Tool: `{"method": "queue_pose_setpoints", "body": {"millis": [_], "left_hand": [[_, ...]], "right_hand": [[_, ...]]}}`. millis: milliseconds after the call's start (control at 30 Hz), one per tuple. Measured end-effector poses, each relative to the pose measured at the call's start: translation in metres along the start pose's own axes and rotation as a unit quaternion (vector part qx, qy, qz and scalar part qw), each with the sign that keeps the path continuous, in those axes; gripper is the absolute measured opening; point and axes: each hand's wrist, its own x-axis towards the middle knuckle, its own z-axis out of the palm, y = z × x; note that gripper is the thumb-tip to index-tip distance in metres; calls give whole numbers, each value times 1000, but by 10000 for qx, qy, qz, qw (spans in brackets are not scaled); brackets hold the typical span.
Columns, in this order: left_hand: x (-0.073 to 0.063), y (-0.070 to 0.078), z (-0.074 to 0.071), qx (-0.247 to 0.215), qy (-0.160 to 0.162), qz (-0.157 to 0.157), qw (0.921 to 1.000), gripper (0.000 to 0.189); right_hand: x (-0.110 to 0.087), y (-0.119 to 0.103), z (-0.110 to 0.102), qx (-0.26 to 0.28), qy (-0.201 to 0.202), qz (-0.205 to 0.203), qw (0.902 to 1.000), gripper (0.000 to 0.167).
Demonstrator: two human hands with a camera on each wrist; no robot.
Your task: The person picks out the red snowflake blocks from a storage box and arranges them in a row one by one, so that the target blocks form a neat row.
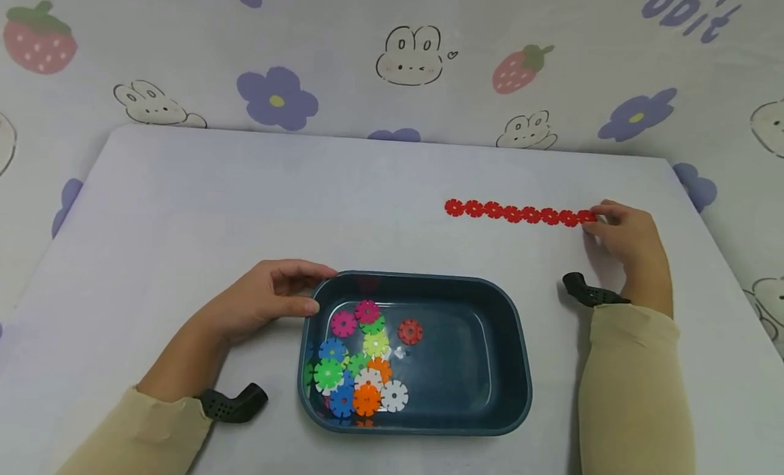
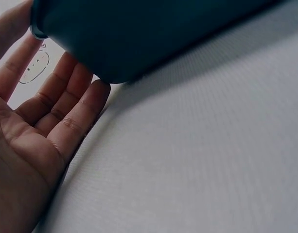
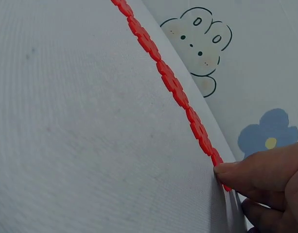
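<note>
My right hand (image 1: 631, 233) pinches the right end of a chain of red snowflake discs (image 1: 512, 214) between thumb and fingers. The discs are joined edge to edge in a row, stretching leftward over the table. In the right wrist view the thumb (image 3: 236, 174) presses against the last disc of the chain. My left hand (image 1: 269, 295) holds the back left corner of a dark blue plastic basin (image 1: 522, 366), with thumb and index fingertip at its rim. The left wrist view shows the other fingers (image 2: 73, 116) along the basin's outer wall.
Loose snowflake discs (image 1: 367, 399) in several colours lie heaped in the basin's left half, and one red disc (image 1: 410, 332) lies apart from them. The white table (image 1: 245, 203) ends at a printed backdrop (image 1: 343, 46). Black wrist devices (image 1: 235, 403) sit at both cuffs.
</note>
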Motion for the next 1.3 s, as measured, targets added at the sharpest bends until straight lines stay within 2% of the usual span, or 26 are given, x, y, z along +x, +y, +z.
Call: {"method": "queue_pose_setpoints", "body": {"millis": [233, 433, 567, 700, 767, 833, 933, 967, 1033, 1100, 1300], "left_hand": [[-2, -1, 1, 9, 26, 95, 10000, 44], [0, -4, 1, -34, -31, 57, 10000, 44], [-2, -6, 1, -101, -26, 28, 9999, 44], [-2, -6, 1, -63, -15, 85, 9999, 44], [-2, -4, 1, -2, -7, 106, 9999, 43], [-1, -3, 1, 66, 7, 86, 9999, 43], [0, -2, 1, 90, 14, 27, 10000, 43], [0, -2, 1, 85, 15, 12, 10000, 43], [0, -2, 1, 77, 20, 4, 10000, 44], [-1, -3, 0, 41, 27, -7, 10000, 44], [-1, 0, 0, 17, 30, -9, 10000, 43]], "right_hand": [[-6, -6, -3, -118, -19, 29, 9999, 63], [-20, -21, -11, 52, 126, -360, 9993, 65], [-40, -51, -13, 191, 250, -1042, 9941, 62], [-75, -90, -11, -36, 211, -2055, 9784, 54], [-95, -107, -7, -115, 197, -2677, 9632, 47], [-114, -122, 0, -171, 162, -3391, 9405, 39], [-138, -141, 13, -275, 94, -4588, 8881, 29], [-145, -146, 18, -309, 13, -4910, 8706, 27], [-159, -154, 26, -406, -193, -5375, 8421, 25], [-171, -162, 35, -465, -512, -5587, 8265, 26], [-200, -179, 59, -777, -1861, -5624, 8019, 31]]}}
